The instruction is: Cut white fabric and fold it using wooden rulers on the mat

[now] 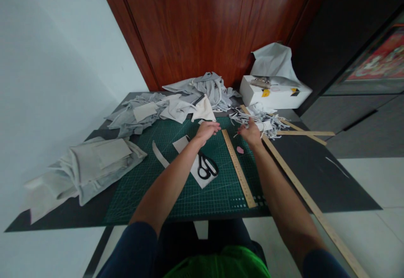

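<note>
the right hand (251,134) was at the near side of the tangled pale fabric strips (274,122), toward the far right corner of the desk (315,177); i could not tell whether its grip was clamped on a strip. the left hand (206,131) was over the green cutting mat (132,198), its grip apart, fingers pointing toward the right edge. between the forearms a wooden ruler (238,166) ran toward the near edge, a small pink piece (240,149) just beside it. black-handled scissors (202,160) lay across a white rectangle (180,144) on the mat. grey fabric (211,88) was heaped along the far edge, and folded cloth (107,156) lay by the left edge.
</note>
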